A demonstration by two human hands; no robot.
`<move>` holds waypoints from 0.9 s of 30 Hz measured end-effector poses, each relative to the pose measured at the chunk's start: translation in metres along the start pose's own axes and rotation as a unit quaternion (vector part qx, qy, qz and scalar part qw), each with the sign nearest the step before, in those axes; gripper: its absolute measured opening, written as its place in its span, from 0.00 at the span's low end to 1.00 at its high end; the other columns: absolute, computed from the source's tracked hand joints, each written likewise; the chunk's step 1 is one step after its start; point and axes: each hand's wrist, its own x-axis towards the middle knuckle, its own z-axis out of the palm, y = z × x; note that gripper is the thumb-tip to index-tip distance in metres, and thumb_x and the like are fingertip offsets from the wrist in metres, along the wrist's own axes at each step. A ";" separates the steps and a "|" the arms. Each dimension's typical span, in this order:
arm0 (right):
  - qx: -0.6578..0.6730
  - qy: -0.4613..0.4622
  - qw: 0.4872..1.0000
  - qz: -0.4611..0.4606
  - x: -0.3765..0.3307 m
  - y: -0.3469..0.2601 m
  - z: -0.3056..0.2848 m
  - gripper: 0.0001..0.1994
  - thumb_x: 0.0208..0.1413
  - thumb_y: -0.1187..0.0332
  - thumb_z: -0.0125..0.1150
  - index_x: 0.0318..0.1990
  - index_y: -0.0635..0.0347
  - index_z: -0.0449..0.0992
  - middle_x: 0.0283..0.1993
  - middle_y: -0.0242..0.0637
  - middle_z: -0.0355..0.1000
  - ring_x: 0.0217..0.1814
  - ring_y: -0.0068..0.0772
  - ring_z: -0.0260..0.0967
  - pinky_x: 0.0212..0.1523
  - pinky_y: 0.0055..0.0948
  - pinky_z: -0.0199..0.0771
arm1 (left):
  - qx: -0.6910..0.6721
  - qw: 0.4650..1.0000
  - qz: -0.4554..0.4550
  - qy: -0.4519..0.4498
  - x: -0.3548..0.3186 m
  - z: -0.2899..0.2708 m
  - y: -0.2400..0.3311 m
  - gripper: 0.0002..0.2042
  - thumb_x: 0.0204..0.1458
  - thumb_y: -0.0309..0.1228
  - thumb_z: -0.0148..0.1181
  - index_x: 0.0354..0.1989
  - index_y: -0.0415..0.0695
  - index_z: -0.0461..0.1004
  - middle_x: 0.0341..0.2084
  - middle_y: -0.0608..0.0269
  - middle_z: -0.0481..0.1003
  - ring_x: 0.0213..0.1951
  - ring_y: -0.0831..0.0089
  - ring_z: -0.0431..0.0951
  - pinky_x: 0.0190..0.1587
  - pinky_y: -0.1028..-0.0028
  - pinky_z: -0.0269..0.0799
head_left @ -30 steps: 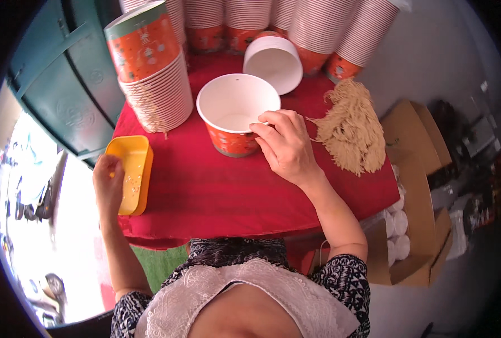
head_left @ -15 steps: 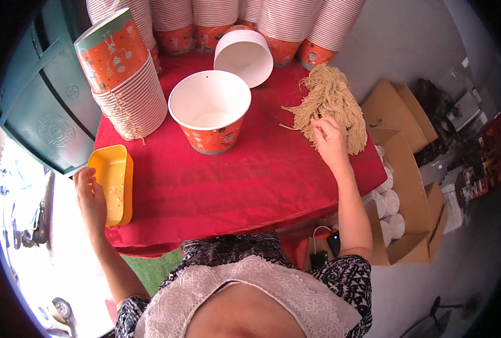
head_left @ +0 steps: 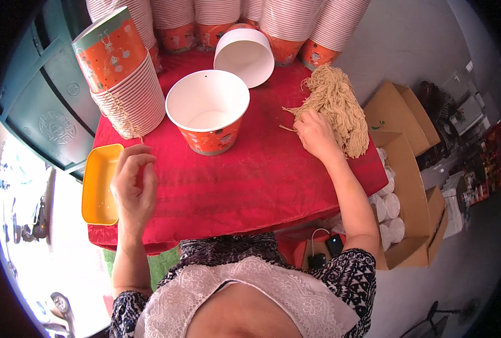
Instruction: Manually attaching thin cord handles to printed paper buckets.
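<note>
touching string bundle [head_left: 340, 98] right of the paper bucket [head_left: 214, 138], right hand [head_left: 318, 135] hides its grip; left of the bucket, left hand [head_left: 133, 188] curls, thumb apart.

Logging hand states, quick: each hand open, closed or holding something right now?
Left hand: fingers curled by the yellow tray; whether it holds anything can't be told.
Right hand: fingers bent at the tan string bundle; any hold on strands can't be told.

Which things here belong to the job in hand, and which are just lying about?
Likely in use:
tan strings, at the right hand
upright orange bucket
yellow tray, by the left hand
string-draped bucket stack

Probably just lying about:
cardboard box
small black device
</note>
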 end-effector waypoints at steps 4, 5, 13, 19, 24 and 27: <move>-0.016 0.002 1.000 -0.019 -0.001 0.003 0.004 0.02 0.47 0.77 0.60 0.27 0.65 0.78 0.35 0.40 0.70 0.44 0.39 0.66 0.50 0.36 0.68 | -0.049 0.997 0.028 -0.050 0.002 0.019 0.011 0.07 0.45 0.13 0.54 0.33 0.35 0.72 0.35 0.51 0.74 0.36 0.58 0.77 0.40 0.69 0.72; -0.014 0.002 1.000 -0.021 0.000 0.003 0.008 0.02 0.47 0.77 0.60 0.27 0.65 0.78 0.35 0.40 0.70 0.44 0.39 0.66 0.50 0.36 0.68 | -0.060 0.995 0.036 -0.066 0.003 0.023 0.013 0.07 0.45 0.14 0.54 0.33 0.35 0.72 0.34 0.50 0.74 0.36 0.57 0.77 0.40 0.69 0.73; -0.045 0.024 0.999 -0.008 0.001 0.002 0.023 0.03 0.41 0.78 0.61 0.26 0.65 0.74 0.34 0.42 0.68 0.44 0.44 0.65 0.48 0.38 0.68 | -0.108 0.976 0.110 -0.157 0.010 0.065 0.026 0.08 0.41 0.17 0.59 0.31 0.37 0.71 0.29 0.52 0.73 0.33 0.52 0.75 0.36 0.61 0.72; 0.058 0.082 0.995 0.028 -0.004 -0.007 0.018 0.04 0.41 0.80 0.61 0.27 0.64 0.74 0.36 0.42 0.68 0.41 0.43 0.66 0.43 0.39 0.69 | -0.115 0.964 0.147 -0.188 0.014 0.096 0.030 0.04 0.44 0.21 0.58 0.28 0.37 0.70 0.27 0.52 0.72 0.30 0.51 0.74 0.35 0.60 0.70; 0.139 0.105 0.982 0.069 -0.013 -0.014 0.014 0.05 0.43 0.80 0.60 0.28 0.64 0.71 0.36 0.41 0.67 0.40 0.44 0.66 0.42 0.41 0.68 | -0.114 0.951 0.142 -0.249 0.013 0.122 0.024 0.03 0.45 0.21 0.58 0.27 0.36 0.70 0.26 0.49 0.72 0.31 0.50 0.74 0.35 0.58 0.71; 0.174 0.109 0.975 0.082 -0.020 -0.012 0.013 0.05 0.44 0.80 0.59 0.28 0.64 0.69 0.36 0.41 0.66 0.40 0.45 0.67 0.42 0.41 0.68 | -0.127 0.950 0.140 -0.249 0.008 0.131 0.022 0.03 0.45 0.22 0.57 0.24 0.36 0.70 0.23 0.50 0.71 0.28 0.50 0.74 0.34 0.57 0.70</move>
